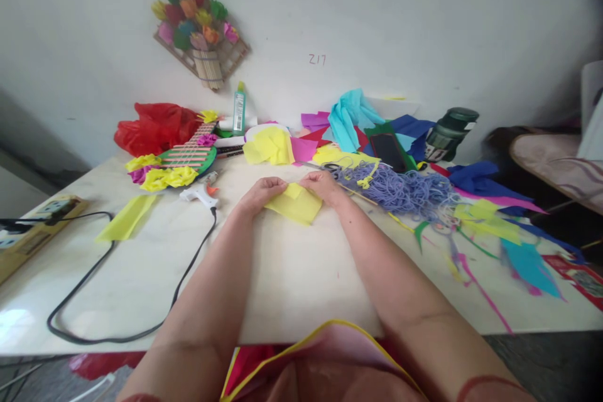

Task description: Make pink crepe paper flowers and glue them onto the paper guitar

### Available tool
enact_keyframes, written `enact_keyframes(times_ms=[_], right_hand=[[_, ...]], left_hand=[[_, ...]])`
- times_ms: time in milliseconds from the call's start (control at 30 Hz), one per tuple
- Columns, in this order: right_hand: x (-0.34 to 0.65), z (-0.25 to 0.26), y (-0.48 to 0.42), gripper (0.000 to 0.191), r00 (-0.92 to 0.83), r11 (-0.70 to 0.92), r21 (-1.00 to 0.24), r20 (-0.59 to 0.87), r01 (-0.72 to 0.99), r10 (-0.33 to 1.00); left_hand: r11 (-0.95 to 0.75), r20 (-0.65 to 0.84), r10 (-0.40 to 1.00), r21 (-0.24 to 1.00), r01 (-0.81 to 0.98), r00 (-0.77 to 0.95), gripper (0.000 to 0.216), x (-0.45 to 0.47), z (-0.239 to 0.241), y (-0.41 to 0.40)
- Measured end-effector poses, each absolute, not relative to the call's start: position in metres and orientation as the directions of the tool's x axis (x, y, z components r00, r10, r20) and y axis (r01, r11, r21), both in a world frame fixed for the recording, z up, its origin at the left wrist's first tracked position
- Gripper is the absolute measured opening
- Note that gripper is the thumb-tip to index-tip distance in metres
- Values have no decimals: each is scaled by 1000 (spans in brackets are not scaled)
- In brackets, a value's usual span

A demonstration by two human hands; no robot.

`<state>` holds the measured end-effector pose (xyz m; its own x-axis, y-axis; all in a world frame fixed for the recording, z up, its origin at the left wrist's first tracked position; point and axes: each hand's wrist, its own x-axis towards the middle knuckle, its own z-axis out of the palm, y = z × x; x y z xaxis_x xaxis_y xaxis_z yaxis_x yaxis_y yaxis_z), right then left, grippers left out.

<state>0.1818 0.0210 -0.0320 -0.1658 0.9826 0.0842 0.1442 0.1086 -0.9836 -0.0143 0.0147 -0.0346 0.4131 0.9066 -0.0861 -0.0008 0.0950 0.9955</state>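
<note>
Between my two hands is a piece of yellow crepe paper, its top edge folded over in the middle. My left hand pinches its left upper corner. At the right upper corner, my right hand pinches the same paper. The sheet hangs just above the white table, and I cannot tell whether its lower edge touches. To the left lies a white glue gun with a black cord. Another yellow paper strip rests farther left.
A paper-flower craft and a red bag stand back left. A glue bottle is upright by the wall. Purple yarn, scissors, a phone and a dark green jar lie right. A power strip sits at left.
</note>
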Motion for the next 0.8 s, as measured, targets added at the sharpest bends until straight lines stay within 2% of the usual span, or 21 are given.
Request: enact_keyframes(times_ms=[233,433,567,667,800], right_hand=[[175,-31,17,19,-229,136,-977,96,166,969],[172,-30,16,21,-230,137,-967,87,214,969],[175,-30,19,31,-186,130,-990,118,55,975],[177,-31,22,42,-162,40,-992,59,-117,985],[174,-30,20,43,-272,-75,-984,-28,-164,962]], left_hand=[[20,-72,900,992,123,430,34,-11,-32,14],[-52,2,920,992,117,392,31,-8,-34,15],[-108,89,971,991,73,222,35,-7,-32,16],[-168,169,985,985,-50,29,38,-7,-33,19],[-220,200,971,962,-160,-133,38,-6,-36,26]])
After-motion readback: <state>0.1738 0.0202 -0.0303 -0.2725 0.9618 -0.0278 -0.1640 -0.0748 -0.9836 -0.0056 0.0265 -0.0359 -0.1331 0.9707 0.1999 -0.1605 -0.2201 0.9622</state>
